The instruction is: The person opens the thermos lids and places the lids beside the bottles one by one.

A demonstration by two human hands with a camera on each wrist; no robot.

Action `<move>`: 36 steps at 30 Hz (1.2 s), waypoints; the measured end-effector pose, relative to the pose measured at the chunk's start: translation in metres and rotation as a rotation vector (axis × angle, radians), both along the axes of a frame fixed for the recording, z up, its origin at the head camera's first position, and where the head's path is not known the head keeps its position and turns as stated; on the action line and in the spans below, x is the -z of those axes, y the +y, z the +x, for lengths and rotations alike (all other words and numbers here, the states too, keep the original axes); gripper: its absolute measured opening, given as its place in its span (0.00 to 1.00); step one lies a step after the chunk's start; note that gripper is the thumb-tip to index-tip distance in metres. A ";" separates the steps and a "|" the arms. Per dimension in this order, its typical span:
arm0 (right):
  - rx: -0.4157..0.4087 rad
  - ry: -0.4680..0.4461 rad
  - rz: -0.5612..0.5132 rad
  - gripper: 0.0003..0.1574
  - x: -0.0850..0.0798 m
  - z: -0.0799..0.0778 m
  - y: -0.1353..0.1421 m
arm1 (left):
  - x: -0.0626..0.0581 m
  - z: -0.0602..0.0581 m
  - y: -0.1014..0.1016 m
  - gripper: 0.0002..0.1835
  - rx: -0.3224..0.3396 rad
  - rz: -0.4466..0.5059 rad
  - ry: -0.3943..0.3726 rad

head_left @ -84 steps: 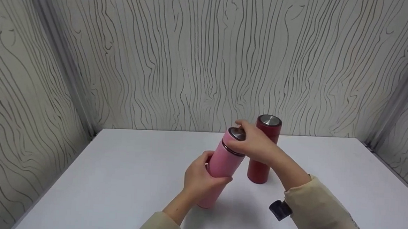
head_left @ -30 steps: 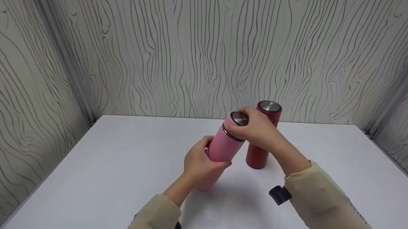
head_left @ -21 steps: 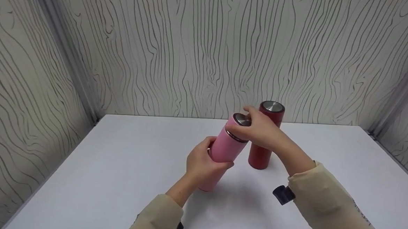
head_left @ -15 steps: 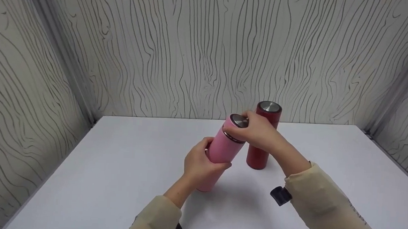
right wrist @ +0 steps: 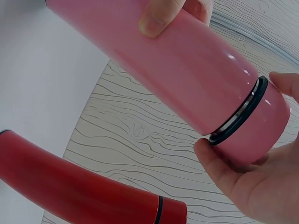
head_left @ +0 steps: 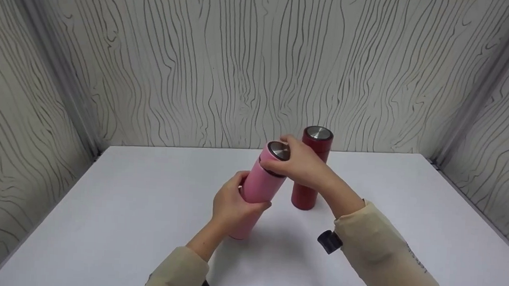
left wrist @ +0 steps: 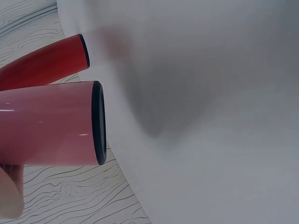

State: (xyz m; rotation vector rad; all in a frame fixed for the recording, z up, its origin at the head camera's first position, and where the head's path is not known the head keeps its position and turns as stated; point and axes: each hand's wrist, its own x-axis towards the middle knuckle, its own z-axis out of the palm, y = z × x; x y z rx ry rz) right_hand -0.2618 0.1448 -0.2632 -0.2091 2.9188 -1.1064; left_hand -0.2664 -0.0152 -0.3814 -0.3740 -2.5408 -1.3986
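Note:
A pink thermos bottle [head_left: 259,184] leans to the right, its top tipped toward a red thermos [head_left: 306,196]. My left hand [head_left: 234,205] grips the pink body around its lower half, thumb across the front. At the top, my right hand [head_left: 303,163] holds the pink lid [right wrist: 259,128] between thumb and fingers. In the right wrist view a shiny metal strip and a dark ring [right wrist: 240,111] show between lid and body. The left wrist view shows the dark-rimmed base [left wrist: 99,123] raised above the table. The lid's steel top [head_left: 279,150] faces upward.
The red thermos stands upright just behind the right hand, capped with a steel-topped lid. A white table [head_left: 147,198] lies under everything, with wood-grain patterned panels [head_left: 224,63] at the back and sides. A dark strap piece [head_left: 330,241] sticks out from the right sleeve.
The head view has swung, so everything sits further left in it. My right fingers and thumb shift slightly around the lid, while my left hand keeps its hold on the pink thermos.

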 end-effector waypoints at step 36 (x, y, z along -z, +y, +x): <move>0.048 0.050 -0.031 0.43 -0.010 0.000 0.002 | -0.012 -0.001 0.001 0.36 -0.020 -0.007 -0.004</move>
